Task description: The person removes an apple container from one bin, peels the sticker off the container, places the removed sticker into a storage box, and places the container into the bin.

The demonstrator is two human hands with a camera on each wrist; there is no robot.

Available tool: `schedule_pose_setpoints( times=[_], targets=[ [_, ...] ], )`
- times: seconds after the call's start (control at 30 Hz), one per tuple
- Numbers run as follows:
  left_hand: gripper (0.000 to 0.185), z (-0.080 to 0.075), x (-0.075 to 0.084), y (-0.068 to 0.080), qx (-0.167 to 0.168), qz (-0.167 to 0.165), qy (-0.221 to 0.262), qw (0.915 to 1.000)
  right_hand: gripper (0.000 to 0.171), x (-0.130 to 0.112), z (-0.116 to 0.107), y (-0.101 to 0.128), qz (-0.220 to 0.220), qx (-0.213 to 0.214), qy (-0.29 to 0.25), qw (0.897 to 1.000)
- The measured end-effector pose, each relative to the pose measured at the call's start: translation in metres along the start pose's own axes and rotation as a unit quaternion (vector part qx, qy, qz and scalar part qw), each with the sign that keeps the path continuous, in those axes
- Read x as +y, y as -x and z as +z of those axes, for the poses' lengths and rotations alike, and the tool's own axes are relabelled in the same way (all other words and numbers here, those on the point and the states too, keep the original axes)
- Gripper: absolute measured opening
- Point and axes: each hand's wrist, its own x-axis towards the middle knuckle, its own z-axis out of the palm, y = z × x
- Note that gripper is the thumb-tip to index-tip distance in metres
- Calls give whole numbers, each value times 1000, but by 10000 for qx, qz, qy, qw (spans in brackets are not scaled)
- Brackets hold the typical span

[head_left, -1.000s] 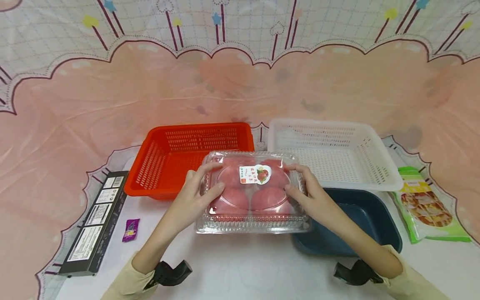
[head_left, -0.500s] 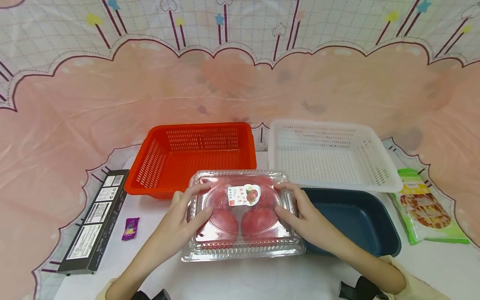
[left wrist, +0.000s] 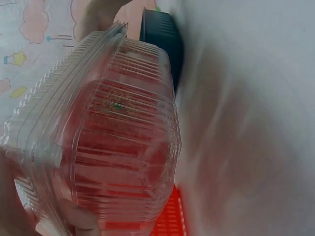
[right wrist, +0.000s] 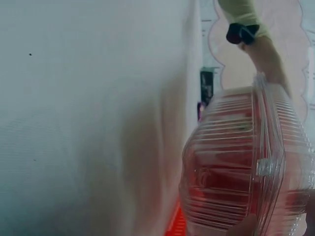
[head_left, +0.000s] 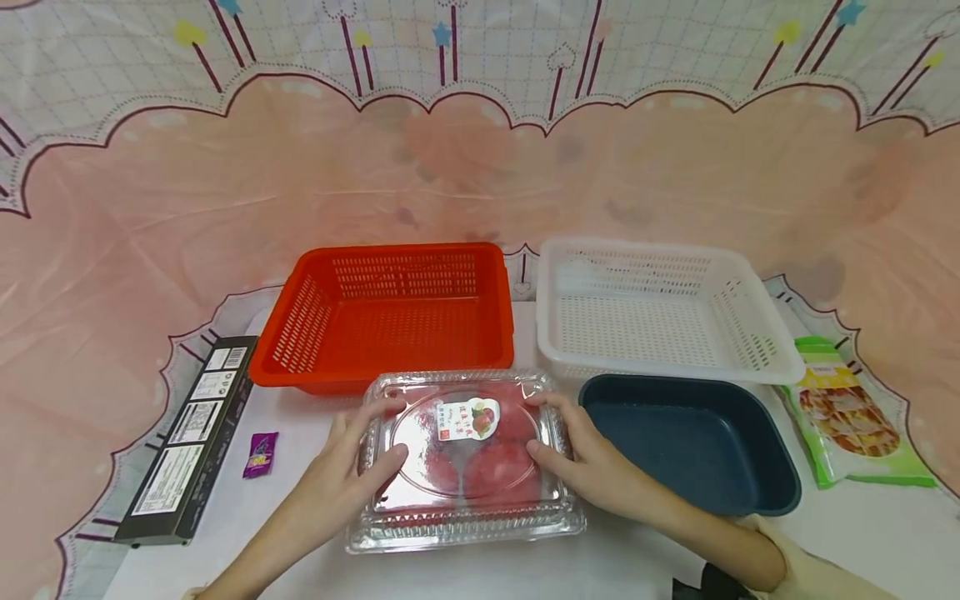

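A clear plastic clamshell box [head_left: 465, 458] with several red fruits and a label on its lid is at the front middle of the white table [head_left: 885, 533]. My left hand [head_left: 378, 429] grips its left side, thumb on the lid and fingers round the far edge. My right hand [head_left: 543, 425] grips the right side the same way. In the left wrist view the box [left wrist: 118, 147] fills the frame and seems to hang just above the table. The right wrist view shows the box [right wrist: 231, 162] from the other side, with my left forearm [right wrist: 266, 54] beyond it.
Behind the box stand an orange basket [head_left: 390, 308] and a white basket [head_left: 660, 308]. A dark blue tray [head_left: 690, 442] lies right of the box. A black carton [head_left: 191, 433] and a purple candy [head_left: 260, 454] lie at the left, a green snack bag [head_left: 855, 417] at the right.
Both hands have brought the clamshell box toward me and a little to the left, away from the baskets and off the blue tray. The grip is unchanged.
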Motion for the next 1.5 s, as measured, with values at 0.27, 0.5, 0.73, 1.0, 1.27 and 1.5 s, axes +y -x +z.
schedule_pose_setpoints(
  times=[0.27,0.5,0.73,1.0,1.27,1.5],
  targets=[
    [53,3,-16,-2,-181,-295,-278,9990,48,9,14,-8,-211,74,-133,9997],
    [57,-1,-27,1,-378,-640,-375,9965,50,8,26,-12,-193,-22,-113,9997],
    [58,-4,-36,1,-406,-726,-529,9951,51,8,35,-17,-209,-78,-131,9997],
    [58,-4,-45,-2,-347,-718,-574,9952,51,10,41,-23,-238,-170,-132,9995],
    [59,-4,-54,-5,-536,-786,-522,9941,51,13,46,-26,-128,-299,-69,9994],
    [58,-1,-62,-7,-530,-666,-527,9950,53,14,47,-29,140,-422,-181,9988]
  ],
)
